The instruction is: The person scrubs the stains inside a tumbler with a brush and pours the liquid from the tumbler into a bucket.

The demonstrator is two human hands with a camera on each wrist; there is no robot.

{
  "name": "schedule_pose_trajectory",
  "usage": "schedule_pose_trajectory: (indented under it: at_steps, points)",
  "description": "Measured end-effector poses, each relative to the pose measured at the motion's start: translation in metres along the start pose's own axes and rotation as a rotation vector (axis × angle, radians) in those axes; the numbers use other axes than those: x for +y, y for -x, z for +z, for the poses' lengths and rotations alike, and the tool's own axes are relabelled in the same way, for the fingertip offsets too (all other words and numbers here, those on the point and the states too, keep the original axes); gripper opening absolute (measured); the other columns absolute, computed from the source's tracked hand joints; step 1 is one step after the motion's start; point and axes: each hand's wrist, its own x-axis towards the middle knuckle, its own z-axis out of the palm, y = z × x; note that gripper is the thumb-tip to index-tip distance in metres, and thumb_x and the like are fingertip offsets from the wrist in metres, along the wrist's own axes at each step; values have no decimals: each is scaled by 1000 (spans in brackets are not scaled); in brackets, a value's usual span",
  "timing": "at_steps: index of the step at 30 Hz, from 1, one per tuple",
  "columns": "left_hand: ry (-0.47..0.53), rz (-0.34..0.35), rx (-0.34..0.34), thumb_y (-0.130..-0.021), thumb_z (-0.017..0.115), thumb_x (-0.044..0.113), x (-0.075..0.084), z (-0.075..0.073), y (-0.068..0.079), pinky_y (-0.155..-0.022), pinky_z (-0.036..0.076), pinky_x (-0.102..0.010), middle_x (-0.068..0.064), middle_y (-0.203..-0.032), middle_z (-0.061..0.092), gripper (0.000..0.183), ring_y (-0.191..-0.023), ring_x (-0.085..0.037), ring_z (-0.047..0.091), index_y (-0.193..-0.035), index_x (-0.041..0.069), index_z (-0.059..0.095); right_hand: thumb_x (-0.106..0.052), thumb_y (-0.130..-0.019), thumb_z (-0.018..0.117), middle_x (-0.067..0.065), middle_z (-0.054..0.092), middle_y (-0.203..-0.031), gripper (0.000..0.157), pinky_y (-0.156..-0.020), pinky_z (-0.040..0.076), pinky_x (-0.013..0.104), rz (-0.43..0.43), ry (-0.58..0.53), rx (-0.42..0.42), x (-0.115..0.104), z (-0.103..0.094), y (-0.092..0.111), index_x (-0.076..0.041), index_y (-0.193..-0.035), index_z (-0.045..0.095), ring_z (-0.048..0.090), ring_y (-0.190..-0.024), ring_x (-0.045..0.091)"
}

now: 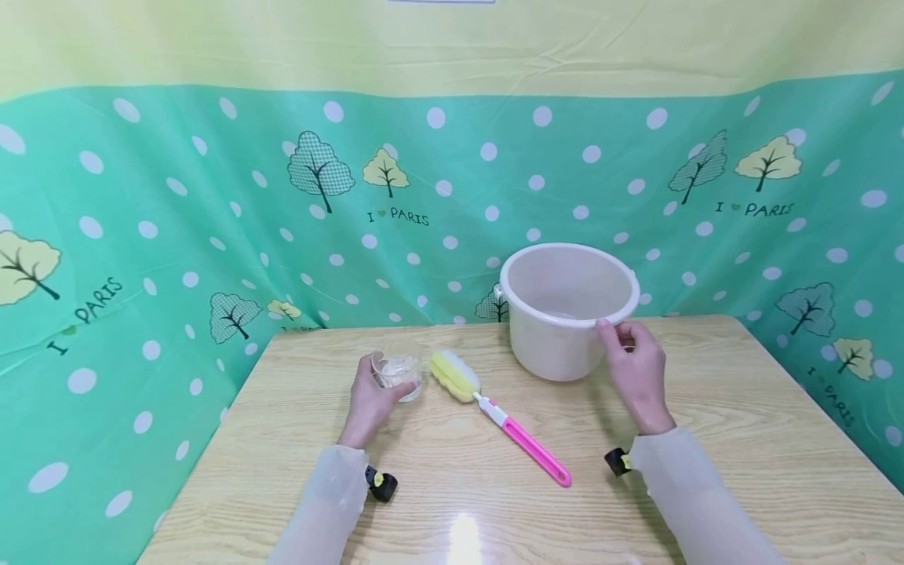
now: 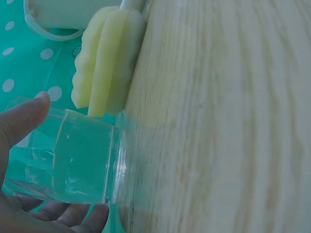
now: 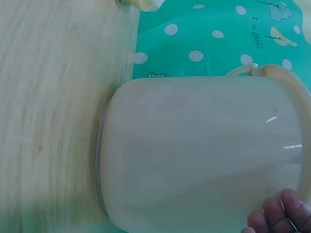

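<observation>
A clear glass cup (image 1: pixel 399 367) stands on the table at the left, and my left hand (image 1: pixel 374 400) holds it, thumb on the near side and fingers round the far side. In the left wrist view the cup (image 2: pixel 82 155) shows its base against the wood. A white bucket (image 1: pixel 554 341) stands at the back right. My right hand (image 1: pixel 638 373) grips its rim at the front right, with the thumb on top and fingers against the outer wall. Between the hands lies a sponge brush with a yellow and white head (image 1: pixel 455 377) and a pink handle (image 1: pixel 533 449).
The wooden table (image 1: pixel 452 486) reaches back to a green dotted curtain (image 1: pixel 452 196), which hangs behind it and along both sides. The bucket's handle (image 3: pixel 241 69) shows at its far side in the right wrist view. Each wrist carries a small black camera (image 1: pixel 382 484).
</observation>
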Motion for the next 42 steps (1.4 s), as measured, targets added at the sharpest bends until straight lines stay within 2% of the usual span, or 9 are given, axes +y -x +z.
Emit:
schedule_pose_trajectory:
  at_steps: [9, 20, 26, 32, 42]
  points:
    - [-1, 0, -4, -69, 86, 26, -2, 0, -1, -110, 30, -45, -17, -140, 41, 99, -131, -34, 38, -146, 6, 26, -50, -91, 58, 11, 59, -99, 51, -72, 42, 28, 45, 4, 11, -1, -2, -3, 0, -105, 60, 49, -91, 17]
    - [-13, -1, 3, -70, 85, 28, -2, 1, -2, -110, 28, -48, -18, -142, 40, 99, -132, -36, 37, -146, 6, 26, -46, -90, 61, 11, 55, -113, 55, -76, 44, 26, 55, -31, 16, -1, -3, -3, -1, -121, 52, 49, -102, 19]
    - [8, -4, -6, -71, 85, 30, -2, 1, -1, -111, 27, -47, -19, -144, 36, 100, -134, -35, 33, -147, 8, 25, -48, -91, 59, 11, 49, -128, 63, -84, 47, 35, 68, -56, -23, 0, -2, -4, -3, -133, 45, 48, -115, 25]
    - [19, -5, -12, -71, 85, 30, -4, 1, -2, -112, 26, -46, -19, -145, 35, 99, -135, -34, 32, -147, 8, 25, -48, -92, 57, 12, 46, -135, 65, -94, 45, 47, 63, -79, -46, 3, 0, -5, -4, -137, 43, 46, -120, 27]
    - [44, -22, -32, -71, 85, 26, -2, 0, -2, -112, 25, -48, -20, -147, 33, 103, -136, -36, 29, -149, 10, 19, -45, -93, 58, 13, 41, -141, 67, -102, 41, 50, 54, -146, -78, 3, 0, -7, -3, -141, 36, 42, -128, 33]
